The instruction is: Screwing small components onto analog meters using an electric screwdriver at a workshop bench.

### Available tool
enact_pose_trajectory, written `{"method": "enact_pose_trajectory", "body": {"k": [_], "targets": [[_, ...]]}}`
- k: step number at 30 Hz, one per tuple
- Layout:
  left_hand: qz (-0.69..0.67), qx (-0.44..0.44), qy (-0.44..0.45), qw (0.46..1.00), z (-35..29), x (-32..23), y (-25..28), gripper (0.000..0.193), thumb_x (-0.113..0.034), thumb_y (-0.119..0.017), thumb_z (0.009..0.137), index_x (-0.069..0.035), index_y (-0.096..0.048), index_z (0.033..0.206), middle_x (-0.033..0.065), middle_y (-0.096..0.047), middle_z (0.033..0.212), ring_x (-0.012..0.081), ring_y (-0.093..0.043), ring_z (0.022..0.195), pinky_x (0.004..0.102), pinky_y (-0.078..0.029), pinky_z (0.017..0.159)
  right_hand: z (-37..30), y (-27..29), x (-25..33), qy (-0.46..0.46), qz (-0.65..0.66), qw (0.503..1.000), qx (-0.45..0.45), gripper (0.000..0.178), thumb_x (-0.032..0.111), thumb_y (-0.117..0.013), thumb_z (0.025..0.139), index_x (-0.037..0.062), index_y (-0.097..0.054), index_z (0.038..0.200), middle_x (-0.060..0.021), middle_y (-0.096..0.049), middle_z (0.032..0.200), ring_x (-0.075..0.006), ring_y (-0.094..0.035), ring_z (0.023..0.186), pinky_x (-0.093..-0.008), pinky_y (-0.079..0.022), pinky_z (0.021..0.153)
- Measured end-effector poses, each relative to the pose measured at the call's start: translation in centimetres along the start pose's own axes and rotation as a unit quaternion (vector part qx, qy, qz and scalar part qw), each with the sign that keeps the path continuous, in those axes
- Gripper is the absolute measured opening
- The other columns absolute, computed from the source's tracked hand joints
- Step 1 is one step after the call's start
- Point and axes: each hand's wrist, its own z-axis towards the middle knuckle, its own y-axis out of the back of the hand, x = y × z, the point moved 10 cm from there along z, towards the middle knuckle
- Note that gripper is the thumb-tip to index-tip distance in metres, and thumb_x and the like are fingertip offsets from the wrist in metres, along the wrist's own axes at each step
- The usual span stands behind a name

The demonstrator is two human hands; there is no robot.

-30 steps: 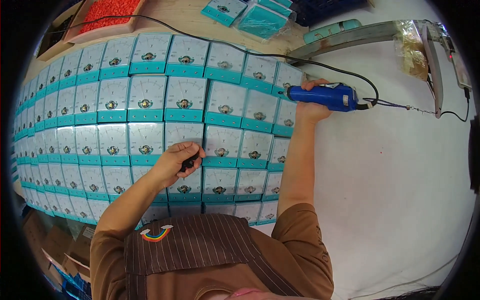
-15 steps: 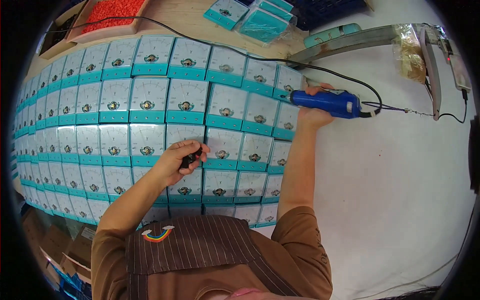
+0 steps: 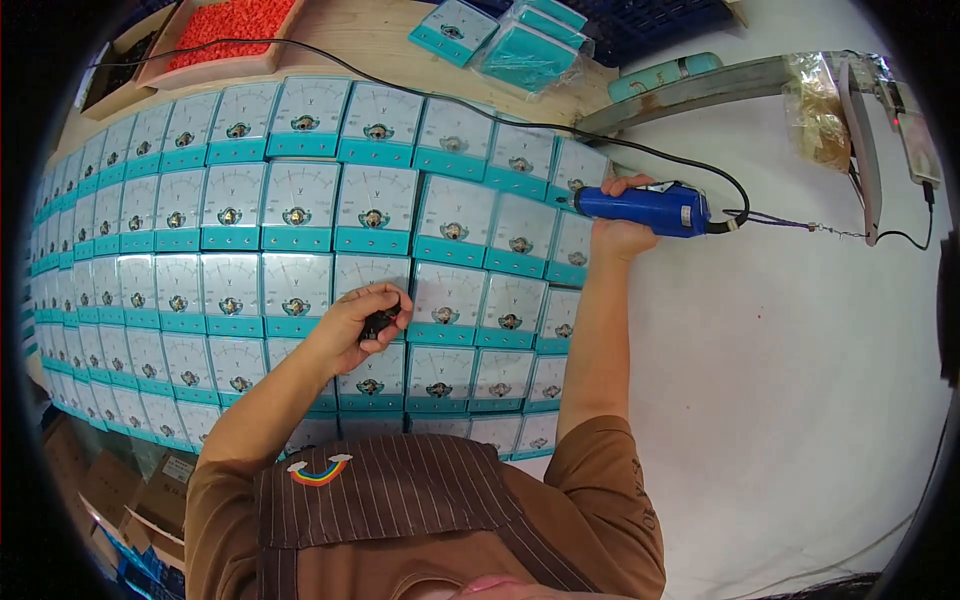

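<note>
Rows of teal-and-white panel voltmeters (image 3: 374, 205) lie close together on the table, each with a clear face and a small metal mechanism at its lower middle. Over the middle rows is my left hand (image 3: 362, 322), fingers curled around several small black parts (image 3: 377, 324). My right hand (image 3: 625, 232) grips a blue electric screwdriver (image 3: 655, 210), held sideways with its tip pointing left. The tip is close to a voltmeter (image 3: 582, 165) at the right end of the upper rows; I cannot tell if it touches.
A tray of red parts (image 3: 228, 30) and a box of black parts (image 3: 122, 75) stand at the far left. A black cable (image 3: 455, 100) crosses the meters to the screwdriver. Plastic-wrapped meters (image 3: 528, 52), a teal bottle (image 3: 664, 75) and a metal arm (image 3: 700, 92) sit at the back.
My right hand and the screwdriver have shifted slightly left. The fingers of my left hand have curled a little further over the black parts.
</note>
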Motion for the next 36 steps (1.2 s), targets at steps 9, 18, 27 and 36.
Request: {"method": "enact_pose_trajectory", "body": {"k": [9,18,27,36], "targets": [[0.014,0.011,-0.028,0.999,-1.8,-0.7,0.9,0.021,-0.022,-0.047,0.09,-0.003,-0.055,0.082,0.0081,-0.054,0.074,0.0096,-0.044,0.052,0.0164,-0.026,0.034,0.9,0.2,-2.8,-0.066,0.115,0.99,-0.051,0.046,0.049,-0.035,0.08,0.0063,-0.054,0.083,-0.0099,-0.053,0.061,-0.0235,-0.049,0.057,-0.035,-0.041,0.06],[-0.073,0.064,-0.085,0.992,-6.6,-0.8,0.5,0.026,-0.028,-0.048,0.092,-0.004,-0.054,0.086,0.0045,-0.052,0.075,0.0074,-0.043,0.051,0.0151,-0.027,0.034,-4.4,-5.2,2.1,-0.182,0.06,0.981,-0.005,0.033,0.036,-0.038,0.085,0.0069,-0.052,0.083,-0.0041,-0.048,0.058,-0.0176,-0.046,0.054,-0.032,-0.041,0.058],[-0.145,0.054,-0.228,0.961,-17.8,-7.0,4.3,0.022,-0.03,-0.048,0.093,-0.011,-0.051,0.081,-0.0011,-0.045,0.07,0.0038,-0.034,0.05,0.0143,-0.021,0.034,-23.1,-7.7,-6.1,-0.442,0.132,0.881,-0.108,0.032,0.038,-0.039,0.086,0.0089,-0.051,0.079,0.001,-0.048,0.057,-0.0153,-0.047,0.053,-0.0338,-0.039,0.061],[-0.155,0.001,-0.344,0.926,-27.6,-21.9,11.2,0.021,-0.028,-0.049,0.092,-0.01,-0.051,0.081,-0.0027,-0.044,0.065,0.0034,-0.033,0.047,0.015,-0.02,0.033,-30.3,-10.5,-10.9,-0.475,0.131,0.858,-0.147,0.05,0.058,-0.047,0.083,0.0084,-0.05,0.076,0.0015,-0.049,0.058,-0.0147,-0.048,0.053,-0.0344,-0.04,0.061]]}}
